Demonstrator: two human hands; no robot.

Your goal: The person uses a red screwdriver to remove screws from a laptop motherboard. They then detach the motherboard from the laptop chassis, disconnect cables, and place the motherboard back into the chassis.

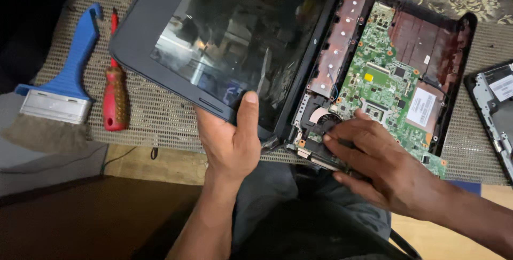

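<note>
Here, the laptop's screen lid [224,36] is gripped at its lower edge by the left hand [230,137], thumb pressed on the bezel. Right of the lid, the cooling fan [322,118] on the green motherboard [385,84] is pinched by the right hand [374,158], the nearer one.

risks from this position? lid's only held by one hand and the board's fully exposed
1. The left hand grips the screen by one corner only; a slip could drop it onto the bare board or strain the hinge.
2. The right hand has its fingertips at the fan, bare skin on electronics: static or a bent part seems possible.
3. The laptop overhangs the table edge over the lap.
</note>
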